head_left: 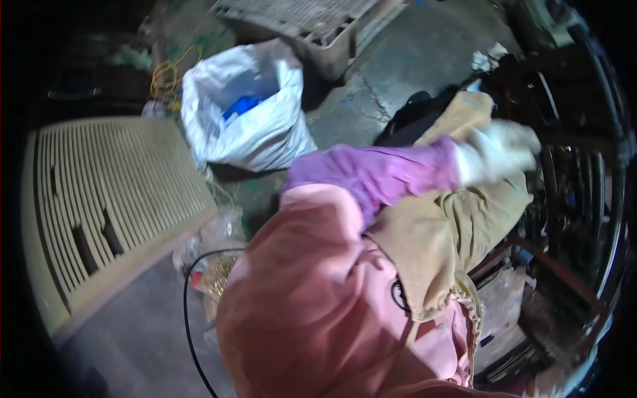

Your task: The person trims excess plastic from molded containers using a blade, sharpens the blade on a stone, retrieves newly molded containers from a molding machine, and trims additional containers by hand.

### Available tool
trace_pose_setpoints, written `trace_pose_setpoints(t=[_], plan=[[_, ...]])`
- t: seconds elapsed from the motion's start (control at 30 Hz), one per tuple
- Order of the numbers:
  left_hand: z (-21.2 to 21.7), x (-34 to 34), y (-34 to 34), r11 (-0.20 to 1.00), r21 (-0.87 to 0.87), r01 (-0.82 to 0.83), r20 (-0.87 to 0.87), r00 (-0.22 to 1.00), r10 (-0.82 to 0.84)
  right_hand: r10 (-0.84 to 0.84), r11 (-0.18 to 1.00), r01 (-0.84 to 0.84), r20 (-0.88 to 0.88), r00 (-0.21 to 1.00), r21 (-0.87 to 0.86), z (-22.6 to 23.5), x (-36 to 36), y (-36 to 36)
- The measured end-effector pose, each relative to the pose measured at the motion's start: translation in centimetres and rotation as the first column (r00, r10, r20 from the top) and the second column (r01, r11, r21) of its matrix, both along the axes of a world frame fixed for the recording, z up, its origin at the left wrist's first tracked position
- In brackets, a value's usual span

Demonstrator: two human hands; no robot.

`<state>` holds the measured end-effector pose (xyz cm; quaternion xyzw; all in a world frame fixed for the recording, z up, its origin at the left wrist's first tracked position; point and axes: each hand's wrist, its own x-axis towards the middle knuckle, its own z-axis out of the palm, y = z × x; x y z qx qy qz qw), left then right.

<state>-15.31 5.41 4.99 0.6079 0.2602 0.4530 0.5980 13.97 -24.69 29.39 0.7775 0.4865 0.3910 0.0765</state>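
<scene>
My left hand (499,152), in a white glove below a purple sleeve cover (398,174), reaches across to the right over my tan apron (424,259) and lap. It is smeared by motion; its fingers and anything in them cannot be made out. Just beyond it stands a dark metal frame (607,219) of rods and bars. At the lower right rim, my right hand (564,379) shows only as a pale gloved blur beside that frame's lower part. Its fingers are hidden from me.
A white woven sack (265,142) stands open with something blue (243,106) inside. To the left is a beige slatted plastic crate (119,192); a grey crate (318,20) sits at the back. A clear bag of gold-coloured pieces (217,282), black cable (188,312) and yellow cord (162,83) lie around.
</scene>
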Motion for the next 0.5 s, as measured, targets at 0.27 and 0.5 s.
trace_pose_setpoints(t=[0.27,0.5], plan=[[3.5,1.0,-6.5,0.806,-0.450,0.385,-0.107,0.873,-0.477,0.773,0.534,-0.841,-0.454,0.444,0.087,-18.0,-11.6,13.5],[1.8,-3.6,-1.3,0.852,-0.475,0.220,-0.496,0.733,-0.465,0.441,0.881,-0.145,-0.893,-0.085,0.449,-23.2,-12.6,15.6]])
